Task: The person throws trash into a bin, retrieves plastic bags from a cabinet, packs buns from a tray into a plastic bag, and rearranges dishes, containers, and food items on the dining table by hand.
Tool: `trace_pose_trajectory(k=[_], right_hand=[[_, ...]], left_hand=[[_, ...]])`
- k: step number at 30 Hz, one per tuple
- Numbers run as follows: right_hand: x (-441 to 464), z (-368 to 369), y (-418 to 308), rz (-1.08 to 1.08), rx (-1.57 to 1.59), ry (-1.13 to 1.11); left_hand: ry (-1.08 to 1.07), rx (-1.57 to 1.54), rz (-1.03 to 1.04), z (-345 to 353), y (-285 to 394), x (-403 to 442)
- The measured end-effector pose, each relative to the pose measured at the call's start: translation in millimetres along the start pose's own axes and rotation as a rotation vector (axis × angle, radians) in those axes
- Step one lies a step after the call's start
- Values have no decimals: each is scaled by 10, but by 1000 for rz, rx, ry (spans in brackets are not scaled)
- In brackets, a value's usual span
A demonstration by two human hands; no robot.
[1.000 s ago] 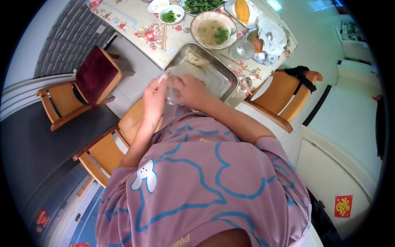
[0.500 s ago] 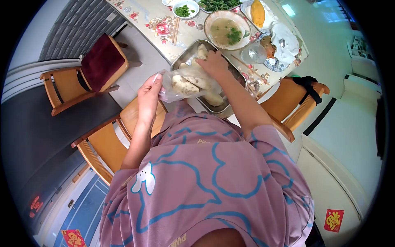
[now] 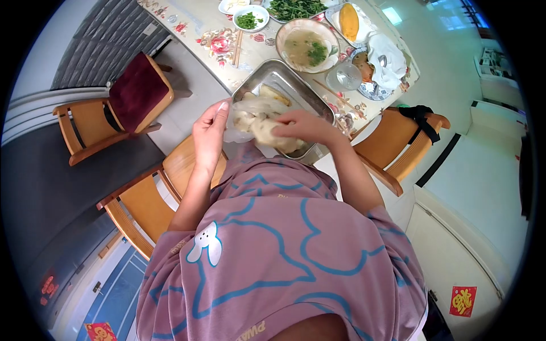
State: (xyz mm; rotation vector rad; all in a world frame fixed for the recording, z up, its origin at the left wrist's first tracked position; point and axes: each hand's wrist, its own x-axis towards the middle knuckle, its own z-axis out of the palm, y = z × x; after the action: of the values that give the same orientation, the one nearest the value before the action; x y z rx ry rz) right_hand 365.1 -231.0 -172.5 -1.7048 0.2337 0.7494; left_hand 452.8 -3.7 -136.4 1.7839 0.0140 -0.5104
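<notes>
My left hand (image 3: 210, 128) pinches the edge of a clear plastic bag (image 3: 239, 136) at the near left side of a metal tray (image 3: 321, 101). Pale, plump dumplings with darker filling showing through fill the bag's mouth. My right hand (image 3: 304, 126) is closed on a pale dumpling (image 3: 267, 133) at the bag's opening, slightly blurred by motion. Another yellowish dumpling (image 3: 274, 94) lies in the tray behind the bag. More pale pieces lie low in the tray, partly hidden by the bag and my right hand.
Beyond the tray stand a soup bowl (image 3: 307, 46), a dish of chopped greens (image 3: 250, 20) and a plate of leafy greens (image 3: 296, 8). Right of these are a glass (image 3: 343, 76) and a patterned plate (image 3: 375, 91). Chopsticks (image 3: 238, 50) lie left; wooden chairs flank me.
My right hand has drawn back from the tray's far end towards me and the bag, bringing a dumpling with it. The tray's far part now shows bare metal.
</notes>
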Motion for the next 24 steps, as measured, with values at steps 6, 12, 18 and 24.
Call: trace_pose_trajectory(k=[6,12,18,24], right_hand=[[706,343,-54,20,89,248],[331,617,32,-335,-77,524],[-54,542,760,56,-480,621],[92,632,904,76,-633,555]], left_hand=[[-159,3,11,-21,65,-179],[-124,-193,-138,-53,41,-81],[-41,-100,53,-60,160,93],[-163,45,136,-104,195,127]])
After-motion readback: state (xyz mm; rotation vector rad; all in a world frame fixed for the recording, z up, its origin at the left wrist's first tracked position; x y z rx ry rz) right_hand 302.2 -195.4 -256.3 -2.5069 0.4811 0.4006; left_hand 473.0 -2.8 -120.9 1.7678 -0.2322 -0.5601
